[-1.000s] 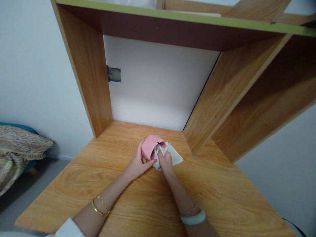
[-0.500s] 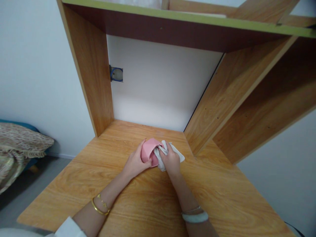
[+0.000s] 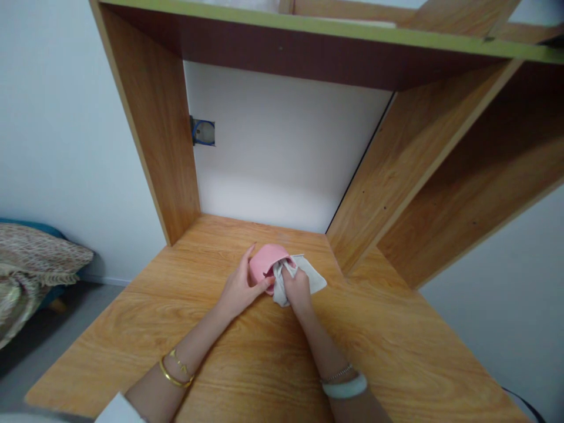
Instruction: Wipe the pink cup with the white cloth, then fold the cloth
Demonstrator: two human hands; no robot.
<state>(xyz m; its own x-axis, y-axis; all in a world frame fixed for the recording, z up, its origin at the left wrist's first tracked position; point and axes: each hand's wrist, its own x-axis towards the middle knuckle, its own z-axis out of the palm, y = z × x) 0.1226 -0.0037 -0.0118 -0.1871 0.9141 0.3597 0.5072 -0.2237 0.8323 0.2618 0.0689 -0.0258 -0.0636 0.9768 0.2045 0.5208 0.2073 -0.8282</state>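
Observation:
A small pink cup (image 3: 264,262) lies tipped on its side on the wooden desk (image 3: 247,358), its mouth turned to the right. My left hand (image 3: 240,288) grips the cup from the left. My right hand (image 3: 296,289) holds a bunched white cloth (image 3: 308,276) and presses part of it into the cup's mouth. The loose end of the cloth trails to the right onto the desk.
A wooden upright (image 3: 154,129) stands at the back left and a slanted panel (image 3: 396,170) at the right, under a shelf (image 3: 326,35). An open wall socket box (image 3: 203,131) sits in the white back wall. A patterned blanket (image 3: 30,264) lies at the far left.
My right hand has worked the cloth around inside the cup's mouth, and my left hand has shifted its grip slightly. The cup stays in the same spot.

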